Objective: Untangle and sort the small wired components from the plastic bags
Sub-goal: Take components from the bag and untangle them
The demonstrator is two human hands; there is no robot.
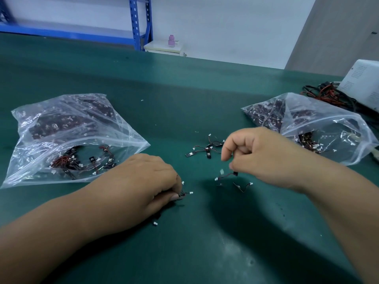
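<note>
One wired component dangles from your right hand, whose curled fingers pinch its wire just above the green mat; it is blurred. Your left hand is low on the mat, with its thumb and fingertips closed on a second component with white plugs. A third component lies on the mat between your hands, below the dangling one. Beyond it sits one loose tangle showing at least three black tabs; the exact count is unclear. One stray white plug lies near your left wrist.

There are two clear plastic bags, both holding many more components: one bag to your left, the other bag to your right. Behind the right bag are a white box and a bundle of red and black cables. Across the room stand a blue rack and one pink bottle.
</note>
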